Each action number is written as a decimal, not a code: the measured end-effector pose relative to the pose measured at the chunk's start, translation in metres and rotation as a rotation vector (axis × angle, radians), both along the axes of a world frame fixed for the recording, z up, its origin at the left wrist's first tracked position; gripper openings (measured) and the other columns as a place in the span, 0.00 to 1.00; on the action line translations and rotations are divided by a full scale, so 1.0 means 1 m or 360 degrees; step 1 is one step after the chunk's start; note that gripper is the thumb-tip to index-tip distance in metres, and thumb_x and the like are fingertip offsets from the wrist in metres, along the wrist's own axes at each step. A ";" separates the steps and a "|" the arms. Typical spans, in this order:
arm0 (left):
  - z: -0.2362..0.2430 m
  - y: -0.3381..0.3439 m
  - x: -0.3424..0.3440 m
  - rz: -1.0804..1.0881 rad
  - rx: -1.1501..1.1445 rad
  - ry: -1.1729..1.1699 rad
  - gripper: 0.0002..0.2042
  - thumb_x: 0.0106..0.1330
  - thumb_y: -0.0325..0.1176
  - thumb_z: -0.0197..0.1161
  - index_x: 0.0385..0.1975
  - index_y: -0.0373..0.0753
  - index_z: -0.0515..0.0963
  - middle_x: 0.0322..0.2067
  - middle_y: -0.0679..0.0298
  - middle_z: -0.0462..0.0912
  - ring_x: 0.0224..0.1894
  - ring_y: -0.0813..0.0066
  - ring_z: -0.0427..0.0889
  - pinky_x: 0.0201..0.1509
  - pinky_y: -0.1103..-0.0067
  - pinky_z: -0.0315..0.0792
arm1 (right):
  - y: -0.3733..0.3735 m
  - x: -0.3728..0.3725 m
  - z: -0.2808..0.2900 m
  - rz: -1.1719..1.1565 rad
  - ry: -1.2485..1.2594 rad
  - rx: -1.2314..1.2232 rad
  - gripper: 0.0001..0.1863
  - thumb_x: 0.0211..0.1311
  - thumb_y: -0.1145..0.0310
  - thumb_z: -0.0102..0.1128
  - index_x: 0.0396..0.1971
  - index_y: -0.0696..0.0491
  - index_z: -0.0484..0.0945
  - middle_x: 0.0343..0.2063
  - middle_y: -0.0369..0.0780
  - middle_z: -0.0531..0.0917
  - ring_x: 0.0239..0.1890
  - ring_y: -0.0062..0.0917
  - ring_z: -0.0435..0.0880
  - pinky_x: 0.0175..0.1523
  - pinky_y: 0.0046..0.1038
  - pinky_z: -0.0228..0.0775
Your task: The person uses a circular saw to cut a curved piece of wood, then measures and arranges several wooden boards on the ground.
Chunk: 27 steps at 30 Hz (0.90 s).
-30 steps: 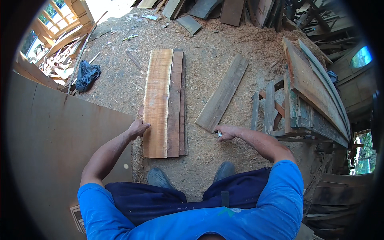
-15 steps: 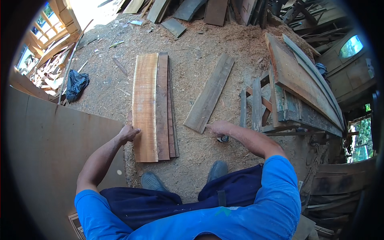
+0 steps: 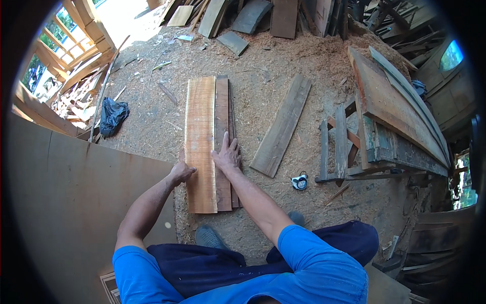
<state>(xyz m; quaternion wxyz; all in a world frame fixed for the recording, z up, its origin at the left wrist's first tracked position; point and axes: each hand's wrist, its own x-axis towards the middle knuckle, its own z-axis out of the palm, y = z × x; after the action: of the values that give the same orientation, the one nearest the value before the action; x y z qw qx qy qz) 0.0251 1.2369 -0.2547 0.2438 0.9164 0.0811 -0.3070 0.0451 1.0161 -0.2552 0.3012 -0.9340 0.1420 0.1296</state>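
A light reddish-brown wooden board (image 3: 201,126) lies lengthwise on top of a small stack, its long left edge under my left hand (image 3: 182,171). That hand is closed at the edge, thumb on the upper face and fingers partly hidden along the side. My right hand (image 3: 228,154) rests with fingers spread at the board's right edge, reaching over the darker boards (image 3: 223,187) that stick out beneath it. To the right, apart from the stack, a single grey-brown board (image 3: 281,126) lies slanted on the ground.
A white and black tape measure (image 3: 299,181) sits on the sawdust-strewn ground. Right stands a wooden trestle (image 3: 340,144) beside large leaning planks (image 3: 400,106). A wide plywood sheet (image 3: 91,192) fills the left. A black plastic bag (image 3: 112,116) and cut boards (image 3: 253,15) lie farther off.
My right hand has left the slanted board and come left onto the stack, uncovering the tape measure. The left hand stays at the top board's edge. The whole view has shifted slightly.
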 end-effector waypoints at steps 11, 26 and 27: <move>-0.005 -0.009 0.008 0.0102 -0.0154 0.0129 0.47 0.64 0.39 0.67 0.71 0.33 0.37 0.46 0.35 0.79 0.45 0.43 0.81 0.51 0.62 0.75 | -0.141 -0.012 -0.014 -0.0390 -0.0589 0.0366 0.49 0.47 0.60 0.69 0.71 0.43 0.55 0.57 0.54 0.76 0.57 0.50 0.77 0.61 0.45 0.70; 0.019 -0.068 0.048 0.0127 0.0348 -0.0467 0.59 0.51 0.62 0.72 0.74 0.35 0.43 0.68 0.36 0.51 0.69 0.35 0.58 0.70 0.55 0.62 | -0.243 -0.033 -0.051 -0.0994 -0.0042 -0.0120 0.45 0.52 0.56 0.67 0.71 0.43 0.59 0.59 0.57 0.72 0.62 0.53 0.71 0.64 0.46 0.65; 0.016 -0.074 0.055 0.0091 0.0434 -0.0527 0.61 0.49 0.65 0.72 0.74 0.37 0.43 0.70 0.36 0.47 0.69 0.34 0.57 0.70 0.53 0.62 | -0.244 -0.035 -0.055 -0.0931 0.0016 -0.0238 0.44 0.53 0.56 0.67 0.71 0.43 0.59 0.62 0.57 0.67 0.65 0.52 0.67 0.66 0.47 0.62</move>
<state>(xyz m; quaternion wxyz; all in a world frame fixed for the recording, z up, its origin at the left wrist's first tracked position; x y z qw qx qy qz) 0.0802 1.1627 -0.2389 0.1361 0.9761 0.1068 -0.1315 0.0102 0.7717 -0.3100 0.2556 -0.8723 0.4157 0.0312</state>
